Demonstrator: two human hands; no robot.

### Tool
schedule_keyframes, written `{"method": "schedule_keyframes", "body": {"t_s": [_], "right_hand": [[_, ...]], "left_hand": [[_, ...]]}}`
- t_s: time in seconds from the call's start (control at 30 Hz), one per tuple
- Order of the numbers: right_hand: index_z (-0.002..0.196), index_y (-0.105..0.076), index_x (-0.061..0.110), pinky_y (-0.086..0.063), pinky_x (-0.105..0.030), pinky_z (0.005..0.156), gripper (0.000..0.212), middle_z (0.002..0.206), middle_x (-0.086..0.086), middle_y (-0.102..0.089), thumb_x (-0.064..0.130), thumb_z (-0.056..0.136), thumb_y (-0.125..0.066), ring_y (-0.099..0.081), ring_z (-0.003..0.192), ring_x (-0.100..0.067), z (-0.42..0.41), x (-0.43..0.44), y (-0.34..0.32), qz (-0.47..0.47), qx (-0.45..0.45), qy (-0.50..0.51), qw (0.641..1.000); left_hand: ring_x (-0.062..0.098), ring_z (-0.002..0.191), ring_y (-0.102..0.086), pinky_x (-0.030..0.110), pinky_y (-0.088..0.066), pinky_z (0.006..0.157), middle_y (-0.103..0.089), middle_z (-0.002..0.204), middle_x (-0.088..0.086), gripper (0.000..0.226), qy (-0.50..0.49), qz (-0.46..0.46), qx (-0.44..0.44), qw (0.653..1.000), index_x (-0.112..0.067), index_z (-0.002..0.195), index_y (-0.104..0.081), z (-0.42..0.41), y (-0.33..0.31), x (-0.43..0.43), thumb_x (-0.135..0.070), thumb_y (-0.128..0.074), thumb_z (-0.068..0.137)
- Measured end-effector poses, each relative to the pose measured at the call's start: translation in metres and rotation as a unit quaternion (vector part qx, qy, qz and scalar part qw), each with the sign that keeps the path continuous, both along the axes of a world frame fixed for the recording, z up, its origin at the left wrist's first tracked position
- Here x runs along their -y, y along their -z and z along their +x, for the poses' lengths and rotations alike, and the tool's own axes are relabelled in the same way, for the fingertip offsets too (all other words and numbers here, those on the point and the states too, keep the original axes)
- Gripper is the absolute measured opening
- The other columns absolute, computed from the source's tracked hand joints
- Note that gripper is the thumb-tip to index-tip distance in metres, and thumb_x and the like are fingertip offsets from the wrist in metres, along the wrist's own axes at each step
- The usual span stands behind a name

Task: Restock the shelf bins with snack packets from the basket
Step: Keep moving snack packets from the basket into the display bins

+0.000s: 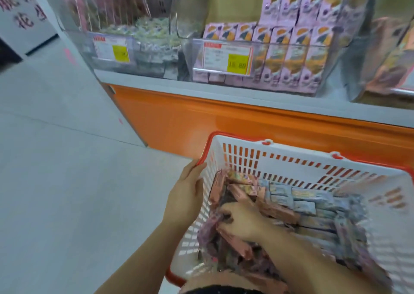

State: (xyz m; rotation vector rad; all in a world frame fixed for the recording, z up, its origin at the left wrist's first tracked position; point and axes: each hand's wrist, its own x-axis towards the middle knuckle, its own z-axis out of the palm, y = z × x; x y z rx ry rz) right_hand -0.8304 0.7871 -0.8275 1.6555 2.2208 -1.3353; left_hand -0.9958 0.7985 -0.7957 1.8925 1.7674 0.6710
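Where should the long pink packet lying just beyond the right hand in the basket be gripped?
Probably best: pinch the long pink packet across its short width near mid-length, coming down from above. It lies flat on top of the other packets, broad face up, and the basket walls close off the sides.

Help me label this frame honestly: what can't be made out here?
All in the head view:
1. Right hand: fingertips buried among the packets, so a grip cannot be confirmed.
2. Price tags: print too blurred to read.
3. Basket: right side cut off by the frame edge and motion-blurred.
4. Bags at far right: cut off by the frame edge, print blurred.
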Motion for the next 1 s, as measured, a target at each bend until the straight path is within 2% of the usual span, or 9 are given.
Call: {"method": "schedule_keyframes", "body": {"t_s": [0.07, 0.2, 0.33, 0.57, 0.63, 0.73, 0.8, 0.9, 1.0], "right_hand": [[0.128, -0.056, 0.020, -0.045, -0.026, 0.083, 0.041, 0.128, -0.001, -0.058, 0.031, 0.088, -0.060, -0.056, 0.113, -0.022, -0.006, -0.004, 0.007, 0.004, 0.008, -0.028, 1.000], [0.127, -0.055, 0.025, -0.045, -0.036, 0.089, 0.047, 0.127, -0.005, -0.047, 0.030, 0.081, -0.065, -0.048, 0.116, -0.027, -0.017, -0.005, 0.021, 0.033, 0.031, -0.110, 0.993], [0.131, -0.051, 0.023, -0.040, -0.037, 0.089, 0.053, 0.131, -0.009, -0.041, 0.022, 0.080, -0.064, -0.042, 0.116, -0.032, -0.025, 0.005, 0.029, 0.098, 0.080, -0.179, 0.976], [0.124, -0.052, 0.019, -0.033, -0.031, 0.086, 0.043, 0.127, 0.000, -0.052, 0.009, 0.082, -0.058, -0.044, 0.112, -0.021, -0.011, 0.002, 0.014, 0.172, 0.069, -0.152, 0.971], [0.126, -0.052, 0.023, -0.037, -0.032, 0.094, 0.043, 0.126, 0.005, -0.054, 0.011, 0.085, -0.056, -0.047, 0.111, -0.018, 0.002, 0.003, 0.009, 0.188, 0.041, -0.126, 0.973], [0.117, -0.057, 0.030, -0.043, -0.032, 0.091, 0.043, 0.131, 0.013, -0.051, 0.002, 0.085, -0.054, -0.047, 0.119, -0.012, 0.018, 0.003, -0.008, 0.236, -0.025, -0.058, 0.970], [0.110, -0.061, 0.029, -0.049, -0.034, 0.092, 0.044, 0.132, 0.014, -0.053, -0.002, 0.078, -0.062, -0.051, 0.119, -0.011, 0.023, 0.002, -0.028, 0.305, -0.046, -0.048, 0.950], [0.102, -0.064, 0.020, -0.054, -0.029, 0.076, 0.048, 0.121, 0.004, -0.061, -0.004, 0.062, -0.076, -0.066, 0.095, -0.018, 0.031, -0.005, -0.068, 0.390, -0.044, -0.055, 0.918], [0.102, -0.060, 0.016, -0.048, -0.027, 0.052, 0.056, 0.119, -0.006, -0.060, -0.008, 0.053, -0.076, -0.064, 0.075, -0.025, 0.038, -0.016, -0.128, 0.447, -0.016, -0.085, 0.890]], "left_hand": [[0.010, 0.133, -0.038, 0.017, -0.028, 0.100, -0.036, 0.149, -0.006, 0.041, -0.003, 0.000, -0.002, 1.000, -0.020, 0.136, -0.050, 0.000, 0.001, 0.000, -0.009, -0.043, 0.097], [0.011, 0.134, -0.038, 0.020, -0.030, 0.103, -0.036, 0.150, -0.006, 0.041, -0.004, 0.000, 0.000, 1.000, -0.020, 0.137, -0.049, 0.000, 0.002, -0.001, -0.009, -0.042, 0.098], [0.011, 0.135, -0.037, 0.029, -0.036, 0.106, -0.035, 0.151, -0.007, 0.041, -0.008, -0.004, 0.005, 1.000, -0.021, 0.136, -0.049, 0.001, 0.002, 0.000, -0.010, -0.040, 0.098], [0.008, 0.133, -0.039, 0.028, -0.039, 0.102, -0.034, 0.150, -0.010, 0.040, -0.010, 0.001, 0.003, 1.000, -0.022, 0.136, -0.050, 0.002, 0.000, 0.000, -0.012, -0.040, 0.098], [0.008, 0.133, -0.039, 0.028, -0.039, 0.102, -0.033, 0.150, -0.010, 0.041, -0.010, 0.003, 0.002, 1.000, -0.021, 0.136, -0.050, 0.002, 0.001, 0.000, -0.011, -0.040, 0.098], [0.008, 0.135, -0.036, 0.030, -0.039, 0.103, -0.031, 0.152, -0.010, 0.042, -0.004, -0.003, 0.000, 1.000, -0.022, 0.138, -0.047, 0.001, 0.001, 0.001, -0.011, -0.039, 0.098], [0.011, 0.138, -0.032, 0.033, -0.038, 0.106, -0.027, 0.154, -0.009, 0.045, 0.013, -0.036, -0.004, 0.999, -0.023, 0.141, -0.043, -0.001, -0.002, 0.001, -0.012, -0.041, 0.098], [0.026, 0.139, -0.030, 0.037, -0.030, 0.110, -0.022, 0.157, -0.004, 0.044, 0.033, -0.099, -0.058, 0.993, -0.027, 0.142, -0.040, -0.002, -0.018, -0.004, -0.019, -0.043, 0.098], [0.023, 0.134, -0.035, 0.026, -0.028, 0.106, -0.034, 0.151, 0.002, 0.035, 0.028, -0.053, -0.028, 0.998, -0.022, 0.132, -0.053, 0.005, -0.059, -0.005, -0.021, -0.048, 0.097]]}}
